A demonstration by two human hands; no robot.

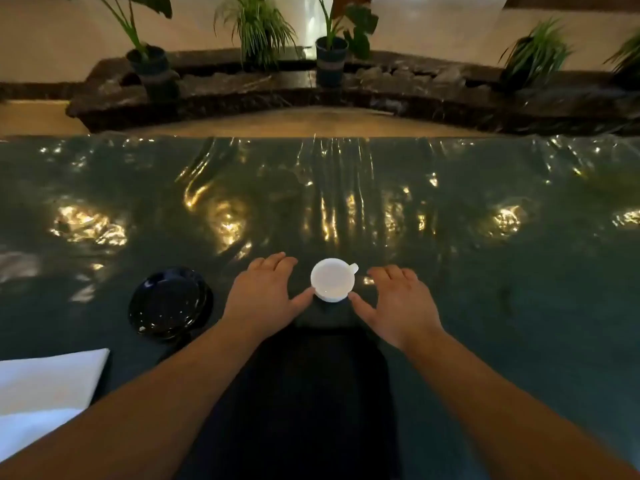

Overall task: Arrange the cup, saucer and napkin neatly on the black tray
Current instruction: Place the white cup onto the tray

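A white cup (333, 279) stands upright on the green table cover, handle pointing far right. My left hand (263, 292) lies flat to its left and my right hand (398, 303) flat to its right, fingers spread. Both thumb tips rest at the cup's base without gripping it. A glossy black saucer (169, 303) sits left of my left hand, looking like two stacked plates. At the lower left edge lies a white napkin (45, 382). A dark rectangle between my forearms, apparently the black tray (311, 393), begins just in front of the cup.
The table (485, 271) wears a shiny, wrinkled plastic-covered green cloth reaching far back. Beyond its far edge is a dark stone ledge (242, 95) with several potted plants (330, 57).
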